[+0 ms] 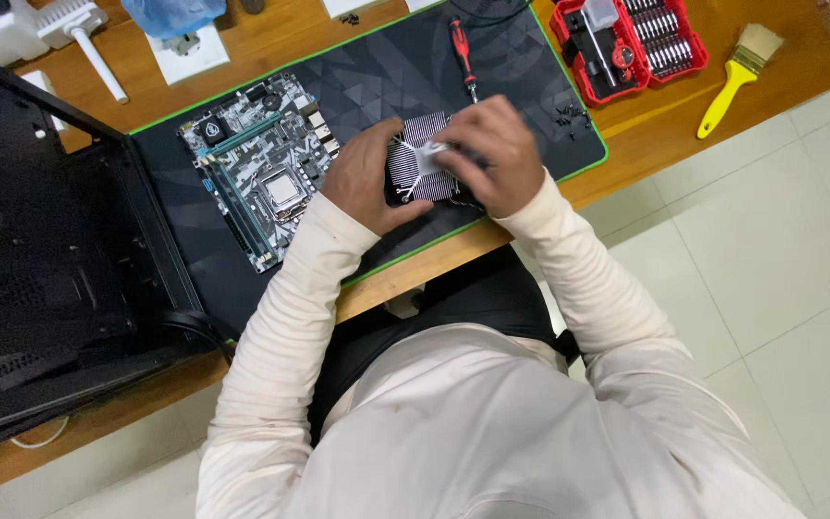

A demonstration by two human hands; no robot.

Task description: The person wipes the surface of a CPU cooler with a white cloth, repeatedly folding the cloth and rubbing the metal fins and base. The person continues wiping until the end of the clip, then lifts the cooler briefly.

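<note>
Gripping a finned heatsink (422, 165) with my left hand (362, 178) and right hand (492, 154) clasped around it, beside the motherboard (261, 163) on a dark mat (511, 77).

open red plastic bit-set case (629, 43) at the desk's far right corner, blue plastic bag (173, 13) on a white box (187, 54) far left, no screens or signs

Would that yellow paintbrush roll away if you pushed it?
Probably not: the yellow brush has a flat-looking handle and lies flat on the wooden desk. It likely slides, feels light, and its pale bristles would bend softly.
</note>
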